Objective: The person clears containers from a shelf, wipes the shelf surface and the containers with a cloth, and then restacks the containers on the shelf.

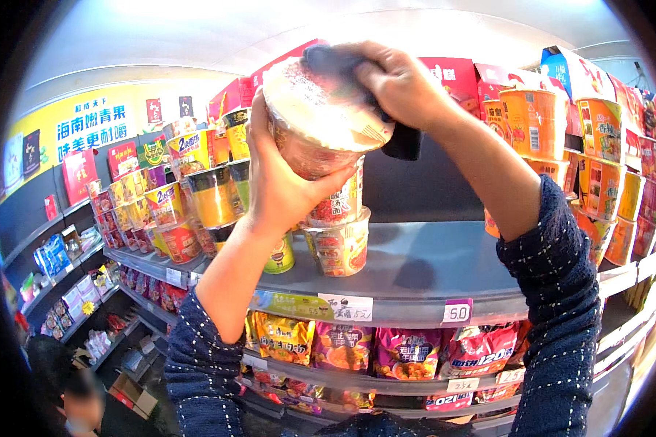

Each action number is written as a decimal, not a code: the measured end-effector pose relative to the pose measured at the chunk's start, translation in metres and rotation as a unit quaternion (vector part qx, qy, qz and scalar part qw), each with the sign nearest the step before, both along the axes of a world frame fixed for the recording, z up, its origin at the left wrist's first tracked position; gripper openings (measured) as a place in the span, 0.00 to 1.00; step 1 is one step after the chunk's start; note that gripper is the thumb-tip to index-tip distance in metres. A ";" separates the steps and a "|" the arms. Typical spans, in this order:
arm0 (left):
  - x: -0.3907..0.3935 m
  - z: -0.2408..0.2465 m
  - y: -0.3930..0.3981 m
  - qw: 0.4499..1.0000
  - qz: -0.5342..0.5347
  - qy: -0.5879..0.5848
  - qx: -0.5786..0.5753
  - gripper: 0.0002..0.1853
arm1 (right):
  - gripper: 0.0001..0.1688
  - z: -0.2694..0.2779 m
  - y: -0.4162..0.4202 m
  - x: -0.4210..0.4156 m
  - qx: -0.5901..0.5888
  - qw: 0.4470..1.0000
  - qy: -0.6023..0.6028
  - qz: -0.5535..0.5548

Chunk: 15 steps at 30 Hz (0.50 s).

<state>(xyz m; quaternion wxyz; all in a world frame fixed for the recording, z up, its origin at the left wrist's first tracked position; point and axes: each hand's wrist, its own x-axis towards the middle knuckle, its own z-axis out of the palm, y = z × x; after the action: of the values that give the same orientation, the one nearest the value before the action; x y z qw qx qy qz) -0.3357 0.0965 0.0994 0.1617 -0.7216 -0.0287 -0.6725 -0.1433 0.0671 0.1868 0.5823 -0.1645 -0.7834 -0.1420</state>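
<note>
My left hand [284, 180] grips an instant noodle cup [328, 114] from the side and below, holding it tilted above the shelf. A dark cloth [402, 143] is in my right hand [396, 82], pressed on the cup's pale lid. Below the raised cup, a stack of similar noodle cups [339, 243] stands on the grey shelf [426, 257]. A green noodle cup [280, 257] stands to the left of that stack.
Stacked noodle cups [210, 196] fill the shelf at left, with orange cups [596, 180] at right. Bagged noodles [407, 352] lie on the shelf below. A person [82, 404] is at the lower left, near an open cardboard box [134, 394].
</note>
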 end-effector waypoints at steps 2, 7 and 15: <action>-0.004 -0.011 -0.010 0.998 0.063 -0.004 -0.008 0.65 | 0.19 -0.016 -0.003 -0.014 -0.016 0.999 -0.018 0.021; -0.007 -0.020 -0.025 0.989 0.144 -0.010 -0.018 0.66 | 0.18 -0.040 -0.048 -0.045 0.119 0.990 -0.074 0.011; -0.019 -0.010 -0.045 0.993 0.032 -0.043 -0.101 0.63 | 0.20 -0.059 -0.121 -0.003 -0.140 0.959 -0.202 0.139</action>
<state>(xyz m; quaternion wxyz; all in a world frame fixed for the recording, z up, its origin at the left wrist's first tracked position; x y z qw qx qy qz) -0.3544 0.0517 0.0892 0.1084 -0.7031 -0.1263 -0.6913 -0.1466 -0.0541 0.1282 0.3973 -0.1020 -0.9118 0.0214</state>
